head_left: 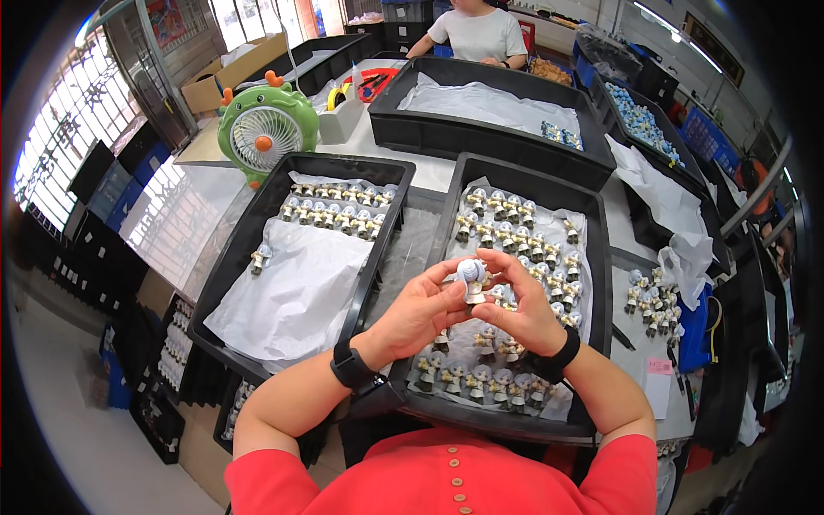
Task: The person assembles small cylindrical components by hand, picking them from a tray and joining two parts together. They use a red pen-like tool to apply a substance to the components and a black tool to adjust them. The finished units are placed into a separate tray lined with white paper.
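Note:
Between my two hands I hold a small figurine (472, 280) with pale grey-blue hair and a white and gold body, upright above the right-hand tray. My left hand (418, 307) has its thumb and fingers closed on the figurine's left side. My right hand (525, 307) grips it from the other side with thumb and fingertips. Beneath them is a black tray (600, 257) lined with white paper and filled with rows of similar figurines (477, 383). To the left, another black tray (230, 249) holds rows of figurines (335, 216) at its far end and one single figurine (260, 258).
A green animal-shaped fan (296, 116) stands beyond the left tray. Farther back, a large black tray (481, 137) holds paper and a few blue pieces. Loose figurines (654, 302) lie on the right beside a blue bin (697, 330). A person (481, 36) sits across the table.

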{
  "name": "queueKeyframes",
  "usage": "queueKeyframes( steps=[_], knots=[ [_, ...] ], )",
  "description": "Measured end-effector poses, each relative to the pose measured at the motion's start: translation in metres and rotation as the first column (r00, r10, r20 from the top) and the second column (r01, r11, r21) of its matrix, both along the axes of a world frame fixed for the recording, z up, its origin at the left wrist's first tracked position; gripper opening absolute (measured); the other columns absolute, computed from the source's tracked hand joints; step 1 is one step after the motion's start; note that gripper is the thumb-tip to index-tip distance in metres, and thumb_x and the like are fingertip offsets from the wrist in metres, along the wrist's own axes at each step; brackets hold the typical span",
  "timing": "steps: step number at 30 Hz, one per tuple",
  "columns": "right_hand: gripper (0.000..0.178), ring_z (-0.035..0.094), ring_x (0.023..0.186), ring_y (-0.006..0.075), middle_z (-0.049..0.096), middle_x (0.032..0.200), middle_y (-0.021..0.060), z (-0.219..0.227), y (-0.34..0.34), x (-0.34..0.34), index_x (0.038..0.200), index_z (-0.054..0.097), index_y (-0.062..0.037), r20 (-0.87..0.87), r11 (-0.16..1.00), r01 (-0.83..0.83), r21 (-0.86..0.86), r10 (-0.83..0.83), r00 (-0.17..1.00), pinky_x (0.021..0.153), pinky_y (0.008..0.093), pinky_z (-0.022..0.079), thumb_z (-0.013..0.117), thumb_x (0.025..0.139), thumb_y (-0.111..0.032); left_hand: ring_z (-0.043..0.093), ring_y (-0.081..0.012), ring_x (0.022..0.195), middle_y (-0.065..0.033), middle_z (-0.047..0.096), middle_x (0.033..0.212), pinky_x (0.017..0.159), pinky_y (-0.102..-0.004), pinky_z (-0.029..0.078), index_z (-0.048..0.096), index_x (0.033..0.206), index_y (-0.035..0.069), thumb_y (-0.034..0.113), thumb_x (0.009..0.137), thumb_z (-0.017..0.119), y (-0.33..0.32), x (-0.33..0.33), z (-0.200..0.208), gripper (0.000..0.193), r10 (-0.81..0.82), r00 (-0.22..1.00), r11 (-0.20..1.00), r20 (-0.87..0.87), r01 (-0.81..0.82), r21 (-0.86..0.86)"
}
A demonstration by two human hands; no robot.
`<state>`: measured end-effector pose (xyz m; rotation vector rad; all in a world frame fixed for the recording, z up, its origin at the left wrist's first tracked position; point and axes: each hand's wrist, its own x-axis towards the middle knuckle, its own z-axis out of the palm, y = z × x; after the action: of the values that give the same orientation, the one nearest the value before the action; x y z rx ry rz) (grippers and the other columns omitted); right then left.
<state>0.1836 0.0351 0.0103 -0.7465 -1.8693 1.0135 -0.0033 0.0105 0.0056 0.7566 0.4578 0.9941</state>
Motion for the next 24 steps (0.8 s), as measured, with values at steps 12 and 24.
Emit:
queueKeyframes(
  steps=[12, 24],
  knots=[
    [0.024, 0.055, 0.098, 0.0129, 0.057, 0.106, 0.0054, 0.0069, -0.0018, 0.0003, 0.098, 0.057, -0.005, -0.238, 0.989, -0.041, -0.143, 0.006, 0.971, 0.081, 0.0254, 0.044, 0.061, 0.077, 0.006, 0.042, -0.0149, 0.12, -0.0061, 0.045, 0.128, 0.1, -0.0324, 0.036, 0.048, 0.12, 0.007, -0.006, 0.081, 0.058, 0.0006, 0.0047, -0.0031, 0.042, 0.248, 0.939, 0.877, -0.239, -0.112, 0.468],
    [0.016, 0.059, 0.083, 0.008, 0.061, 0.089, 0.0022, 0.0013, 0.002, 0.0042, 0.097, 0.056, -0.0006, -0.15, 0.963, -0.044, -0.265, 0.004, 0.989, 0.075, 0.0221, 0.046, 0.058, 0.082, 0.002, 0.053, -0.0108, 0.101, -0.005, 0.052, 0.114, 0.081, -0.0248, 0.046, 0.046, 0.121, 0.005, 0.0, 0.081, 0.063, -0.0059, 0.0043, 0.0026, 0.043, 0.252, 0.895, 0.923, -0.368, -0.109, 0.368]
  ],
)
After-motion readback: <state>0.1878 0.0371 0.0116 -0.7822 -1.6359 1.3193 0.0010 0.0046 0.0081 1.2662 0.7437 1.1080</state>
